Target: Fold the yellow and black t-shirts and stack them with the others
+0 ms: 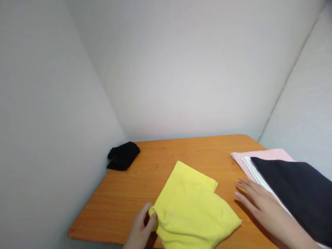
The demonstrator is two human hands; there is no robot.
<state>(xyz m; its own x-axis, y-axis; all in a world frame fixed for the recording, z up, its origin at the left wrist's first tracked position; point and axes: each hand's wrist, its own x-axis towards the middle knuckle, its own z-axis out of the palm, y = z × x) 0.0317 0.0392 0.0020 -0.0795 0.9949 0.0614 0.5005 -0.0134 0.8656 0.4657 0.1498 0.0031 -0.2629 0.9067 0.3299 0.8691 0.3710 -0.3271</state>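
A yellow cloth (190, 204), partly folded and rumpled, lies on the wooden table near its front edge. Its left edge is pinched between the thumb and fingers of my left hand (142, 223), where the fabric bunches up. My right hand (259, 200) hovers palm down to the right of the yellow cloth, fingers stretched out and apart from it. That hand is beside the stack of folded cloths and holds nothing. The near end of the yellow cloth runs out of the bottom of the view.
On the right, a black folded cloth (295, 186) rests on a white one (250, 166) and a pink one (275, 154). A crumpled black cloth (124, 156) sits at the table's far left corner. Walls (186, 76) enclose the orange-brown table (124, 197).
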